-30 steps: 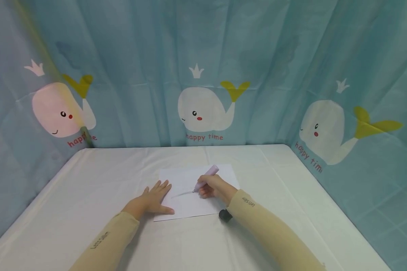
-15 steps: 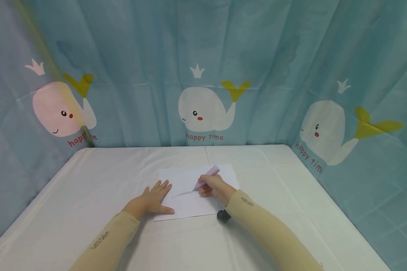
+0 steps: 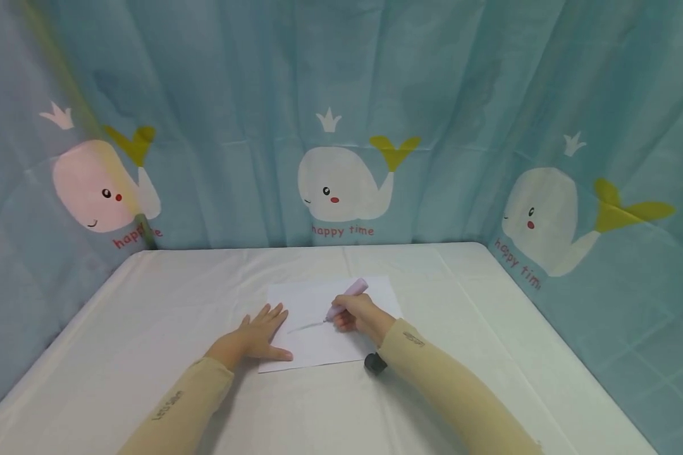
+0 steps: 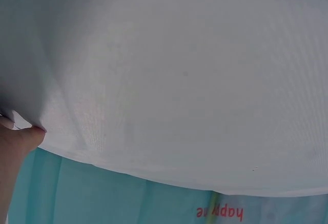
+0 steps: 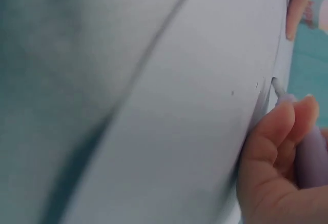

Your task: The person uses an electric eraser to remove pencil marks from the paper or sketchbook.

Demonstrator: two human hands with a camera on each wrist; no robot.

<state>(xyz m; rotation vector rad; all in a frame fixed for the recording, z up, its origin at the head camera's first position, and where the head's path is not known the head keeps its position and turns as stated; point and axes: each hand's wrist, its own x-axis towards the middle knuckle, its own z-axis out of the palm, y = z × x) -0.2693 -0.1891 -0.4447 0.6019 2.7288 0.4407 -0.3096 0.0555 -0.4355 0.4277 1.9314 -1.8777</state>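
A white sheet of paper (image 3: pixel 310 294) lies on the table, with a thin, slanting dark line (image 3: pixel 306 327) drawn on it. My left hand (image 3: pixel 257 332) rests on the sheet's left edge, fingers spread and thumb pointing right. In my right hand (image 3: pixel 355 311) I grip a lilac marker (image 3: pixel 357 286), pinched near its tip. The tip meets the right end of the line. In the right wrist view the marker (image 5: pixel 310 157) sits between thumb and fingers. Only a bit of the left hand (image 4: pixel 18 142) shows at the left wrist view's edge.
The white cloth-covered table (image 3: pixel 165 297) reaches back to a blue curtain (image 3: pixel 216 189) printed with whales, which also hangs on both sides. A small round black thing (image 3: pixel 375 363) sits under the right sleeve, just below the sheet's near edge.
My right forearm and the black thing under it have shifted very slightly left. The marker tip stays at the line's right end, and the left hand has not moved.
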